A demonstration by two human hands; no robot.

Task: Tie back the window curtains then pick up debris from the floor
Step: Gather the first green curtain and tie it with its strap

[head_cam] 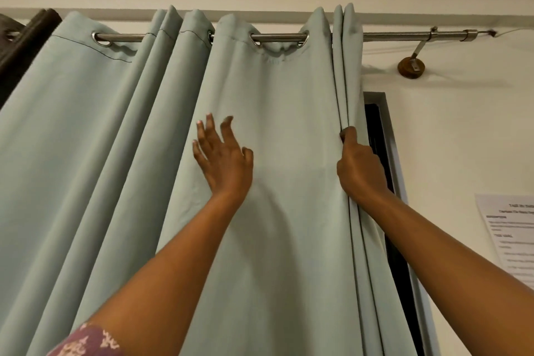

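Two Hands at the Curtain

Both our hands are raised to the pale green curtain, which hangs by metal eyelets from a steel rod above the window frame. Our left hand lies flat against the cloth, fingers spread and straight. Our right hand grips the gathered folds at the curtain's right edge. A printed sheet is on the wall to the right.

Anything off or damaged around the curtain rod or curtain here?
Mostly fine. The rod bracket at the right meets wall paint that looks wrinkled, and a thin wire trails from the rod end. The curtain hangs intact; the right hand grips its edge.
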